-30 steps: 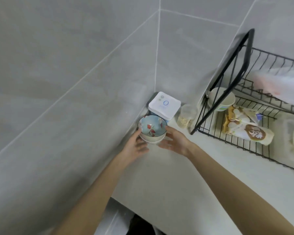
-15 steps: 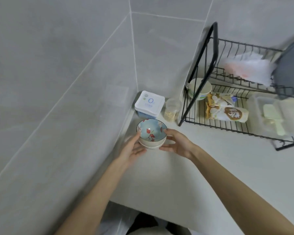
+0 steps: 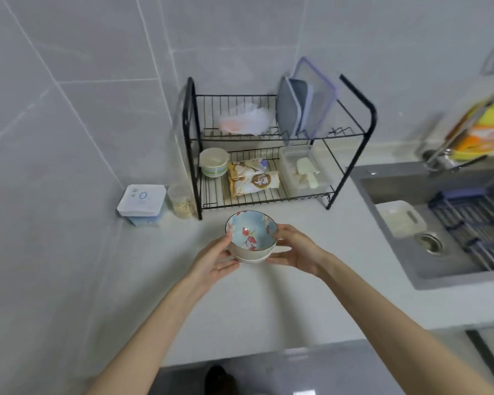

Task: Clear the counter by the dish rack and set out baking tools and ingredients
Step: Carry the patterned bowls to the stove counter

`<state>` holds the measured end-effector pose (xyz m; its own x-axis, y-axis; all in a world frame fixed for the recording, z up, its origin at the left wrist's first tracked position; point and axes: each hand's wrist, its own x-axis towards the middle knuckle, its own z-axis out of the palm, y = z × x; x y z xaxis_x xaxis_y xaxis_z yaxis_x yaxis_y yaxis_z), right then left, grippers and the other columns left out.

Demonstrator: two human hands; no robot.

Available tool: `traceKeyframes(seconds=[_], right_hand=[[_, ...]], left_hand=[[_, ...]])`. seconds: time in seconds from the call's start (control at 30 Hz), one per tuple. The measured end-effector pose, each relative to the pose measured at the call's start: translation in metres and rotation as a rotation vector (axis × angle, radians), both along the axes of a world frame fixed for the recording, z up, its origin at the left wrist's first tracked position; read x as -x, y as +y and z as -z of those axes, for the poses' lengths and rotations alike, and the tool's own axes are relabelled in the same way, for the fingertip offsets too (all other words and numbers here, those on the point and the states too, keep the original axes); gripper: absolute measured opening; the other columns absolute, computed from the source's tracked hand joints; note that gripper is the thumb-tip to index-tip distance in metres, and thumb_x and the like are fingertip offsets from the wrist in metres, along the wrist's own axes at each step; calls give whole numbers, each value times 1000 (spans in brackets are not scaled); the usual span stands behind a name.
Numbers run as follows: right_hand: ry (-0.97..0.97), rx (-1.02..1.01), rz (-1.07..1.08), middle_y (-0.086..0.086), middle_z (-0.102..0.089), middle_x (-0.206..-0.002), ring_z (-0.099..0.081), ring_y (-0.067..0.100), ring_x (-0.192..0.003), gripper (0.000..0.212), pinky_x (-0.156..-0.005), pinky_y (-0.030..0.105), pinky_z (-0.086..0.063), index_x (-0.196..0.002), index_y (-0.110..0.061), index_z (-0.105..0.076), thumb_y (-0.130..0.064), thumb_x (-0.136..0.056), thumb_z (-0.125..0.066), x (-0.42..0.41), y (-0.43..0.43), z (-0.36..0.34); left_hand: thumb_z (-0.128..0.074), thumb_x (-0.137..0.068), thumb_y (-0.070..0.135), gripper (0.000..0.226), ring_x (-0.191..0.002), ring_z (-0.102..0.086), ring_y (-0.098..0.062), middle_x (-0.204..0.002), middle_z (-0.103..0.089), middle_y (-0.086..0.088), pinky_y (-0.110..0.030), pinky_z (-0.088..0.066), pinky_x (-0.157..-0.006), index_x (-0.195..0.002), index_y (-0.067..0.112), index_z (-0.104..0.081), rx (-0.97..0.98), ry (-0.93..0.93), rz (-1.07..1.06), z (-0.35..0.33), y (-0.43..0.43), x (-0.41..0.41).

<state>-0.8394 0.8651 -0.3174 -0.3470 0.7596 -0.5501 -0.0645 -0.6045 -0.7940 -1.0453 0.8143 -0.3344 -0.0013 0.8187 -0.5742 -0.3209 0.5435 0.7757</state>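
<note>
My left hand [image 3: 214,260] and right hand [image 3: 297,252] curl around two stacked white ceramic bowls [image 3: 251,235], blue floral inside, over the white counter [image 3: 268,309] before the black wire dish rack [image 3: 190,138].

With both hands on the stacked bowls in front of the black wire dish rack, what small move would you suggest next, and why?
Probably carry the blue floral ceramic bowl nested in a white bowl off the pale counter. The left hand and right hand grip it from opposite sides, and both shelves of the black wire dish rack look occupied.
</note>
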Motion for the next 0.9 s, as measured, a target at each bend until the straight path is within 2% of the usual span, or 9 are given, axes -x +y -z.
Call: traceKeyframes(seconds=[0.17,0.3,0.43,0.53,0.6,0.67,0.77,0.8,0.9], right_hand=[[-8,-32,168,13,-58,-107,-62,24,-101,25,-85,47,-57,-113,-11,-55,-12,-89,-59,-116,-32,-15],[-6,-56,324,8,-61,-95,-63,17,-88,26,-89,50,-54,-115,-11,-55,-10,-89,-57,-219,-71,-27],[-2,-75,460,3,-71,-77,-69,13,-73,28,-89,49,-54,-119,-10,-53,-13,-91,-56,-313,-117,-40],[-4,-45,609,13,-64,-99,-70,23,-80,42,-81,44,-58,-128,-9,-48,-17,-89,-60,-375,-150,-47],[0,-45,715,14,-61,-101,-69,26,-81,42,-78,42,-59,-128,-8,-47,-17,-89,-59,-416,-173,-50],[8,-48,820,13,-64,-92,-68,28,-79,34,-79,43,-59,-121,-10,-48,-17,-90,-58,-454,-198,-54],[-27,-65,987,11,-64,-88,-67,28,-77,22,-89,50,-53,-111,-13,-49,-16,-91,-57,-510,-230,-57],[-43,-72,1035,11,-65,-89,-67,28,-78,21,-91,52,-52,-110,-14,-49,-17,-91,-56,-526,-239,-57],[-100,-89,1176,11,-66,-93,-67,29,-81,19,-85,50,-55,-110,-16,-50,-17,-91,-55,-575,-264,-59]], left_hand=[[-66,-82,43,34,-102,-66,-28,-110,-66,-12,-39,-51,-95,-107,20,-64,-35,-24,152,-14,1,-111],[-66,-81,42,31,-102,-64,-28,-107,-64,-8,-42,-49,-98,-102,20,-64,-55,-25,284,-27,-4,-215],[-69,-71,47,55,-109,-61,-31,-119,-61,-14,-42,-50,-95,-114,15,-60,-41,-32,433,-45,-15,-317],[-72,-62,50,77,-110,-61,-33,-124,-57,-20,-45,-48,-99,-127,14,-53,-45,-42,595,-55,-23,-387],[-71,-66,49,66,-110,-61,-34,-123,-56,-20,-46,-47,-100,-121,19,-53,-58,-47,692,-60,-29,-436],[-72,-68,49,56,-109,-61,-34,-120,-57,-18,-47,-46,-101,-114,22,-55,-54,-68,769,-63,-34,-485],[-86,-48,59,93,-107,-63,-34,-122,-58,-19,-45,-50,-95,-125,17,-54,-63,-65,909,-70,-41,-558],[-86,-45,58,97,-108,-62,-35,-123,-56,-19,-44,-51,-94,-126,16,-52,-61,-65,952,-71,-44,-580],[-77,-66,46,61,-116,-56,-35,-116,-54,-16,-45,-47,-99,-114,16,-54,-50,-94,1070,-76,-55,-652]])
